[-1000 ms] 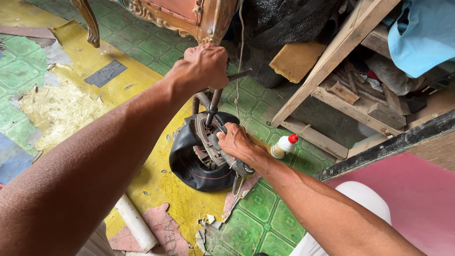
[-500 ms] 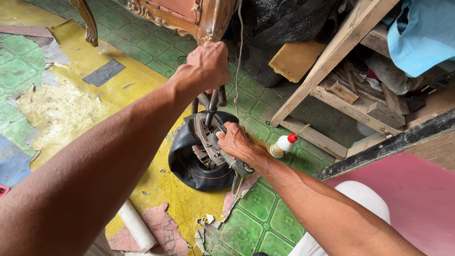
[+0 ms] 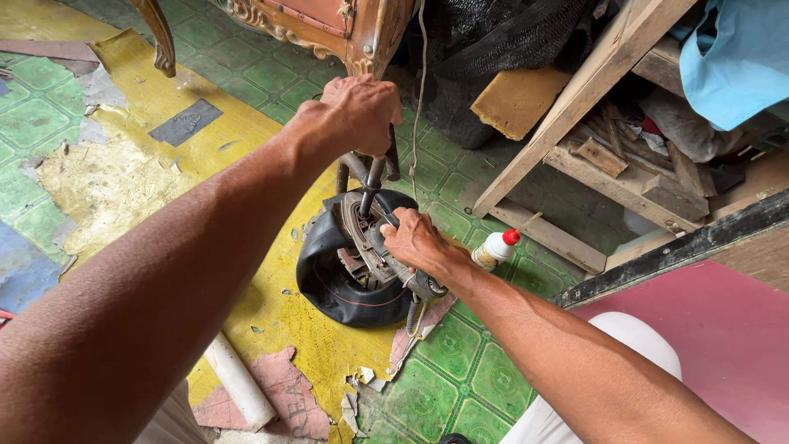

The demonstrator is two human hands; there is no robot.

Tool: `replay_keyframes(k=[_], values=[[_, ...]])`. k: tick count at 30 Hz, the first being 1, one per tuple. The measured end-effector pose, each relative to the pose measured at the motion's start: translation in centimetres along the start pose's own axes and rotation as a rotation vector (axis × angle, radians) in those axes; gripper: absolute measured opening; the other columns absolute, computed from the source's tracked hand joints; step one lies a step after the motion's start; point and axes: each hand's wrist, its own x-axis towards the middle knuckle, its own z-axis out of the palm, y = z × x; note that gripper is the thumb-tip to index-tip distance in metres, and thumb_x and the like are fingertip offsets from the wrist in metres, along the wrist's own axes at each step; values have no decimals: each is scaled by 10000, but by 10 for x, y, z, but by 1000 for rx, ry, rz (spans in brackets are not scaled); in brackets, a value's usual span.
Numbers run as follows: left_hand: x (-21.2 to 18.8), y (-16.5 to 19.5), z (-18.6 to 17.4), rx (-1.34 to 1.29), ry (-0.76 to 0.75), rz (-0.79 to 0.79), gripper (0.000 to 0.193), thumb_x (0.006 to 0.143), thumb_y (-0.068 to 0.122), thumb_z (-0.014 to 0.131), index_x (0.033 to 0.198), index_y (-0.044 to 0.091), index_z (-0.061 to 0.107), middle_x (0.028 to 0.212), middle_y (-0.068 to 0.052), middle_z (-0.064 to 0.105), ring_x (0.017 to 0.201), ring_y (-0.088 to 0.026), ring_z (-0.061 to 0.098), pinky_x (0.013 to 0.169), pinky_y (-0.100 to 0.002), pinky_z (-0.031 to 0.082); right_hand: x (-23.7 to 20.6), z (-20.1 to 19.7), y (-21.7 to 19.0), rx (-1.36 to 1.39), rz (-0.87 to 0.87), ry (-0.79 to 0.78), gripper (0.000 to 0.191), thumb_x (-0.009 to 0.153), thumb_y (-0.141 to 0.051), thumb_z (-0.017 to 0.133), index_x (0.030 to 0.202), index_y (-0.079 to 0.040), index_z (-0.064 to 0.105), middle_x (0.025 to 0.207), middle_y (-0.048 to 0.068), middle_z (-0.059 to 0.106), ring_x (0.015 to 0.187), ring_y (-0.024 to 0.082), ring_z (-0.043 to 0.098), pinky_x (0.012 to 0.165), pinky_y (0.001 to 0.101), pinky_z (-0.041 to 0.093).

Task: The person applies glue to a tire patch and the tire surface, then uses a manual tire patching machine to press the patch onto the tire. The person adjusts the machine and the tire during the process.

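Hands first: your left hand (image 3: 360, 111) is closed in a fist over the top of a dark metal tool handle (image 3: 374, 177), which runs down from the fist into a worn metal wheel hub (image 3: 370, 242). Your right hand (image 3: 415, 240) is clamped tight on the hub's near side, fingers curled over its grey edge, just below and to the right of the handle's foot. Both grips are full and narrow, nothing loose between fingers. The hub sits inside a black rubber tyre (image 3: 337, 284) lying on the torn yellow and green floor covering (image 3: 271, 316), directly beneath your right hand. Just to the right of your right wrist stands a small white plastic bottle (image 3: 496, 248) with a red cap and a yellowish label, tilted slightly. Below and left of the tyre lies a white pipe (image 3: 238, 382).
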Motion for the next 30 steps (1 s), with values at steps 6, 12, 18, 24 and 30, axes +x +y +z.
replay_keyframes(k=[6,12,18,24,30], values=[[-5,1,-1,6,106,-7,492,668,476,952,922,109,746,916,-59,644,908,-238,593,823,-433,472,-7,-6,3,-59,-2,-17,403,948,-270,576,1185,56,567,869,305,699,622,336,757,556,411,656],[-1,-3,10,-26,180,43,502,683,474,942,851,47,736,830,-98,667,854,-277,641,884,-493,443,-17,-9,14,-42,-65,-24,379,946,-280,575,1149,39,582,866,302,708,663,325,742,571,432,618],[12,-6,21,-57,244,37,470,730,469,905,894,63,736,806,-112,690,829,-296,664,845,-494,456,-18,-9,29,-45,-11,-56,329,942,-265,564,1071,37,571,874,273,688,705,339,732,599,454,617],[29,-4,28,-169,198,-102,370,791,376,826,1005,91,725,955,-118,697,933,-296,704,814,-444,546,-10,-6,58,-332,-404,-21,288,985,-240,508,996,27,615,825,125,522,614,242,613,500,455,540],[35,-9,31,-242,209,-163,366,807,331,782,1054,72,705,1093,-152,667,1001,-320,675,795,-451,551,-31,-38,65,-128,-142,-110,254,1020,-218,515,1027,-2,649,736,67,534,567,164,520,484,360,488]])
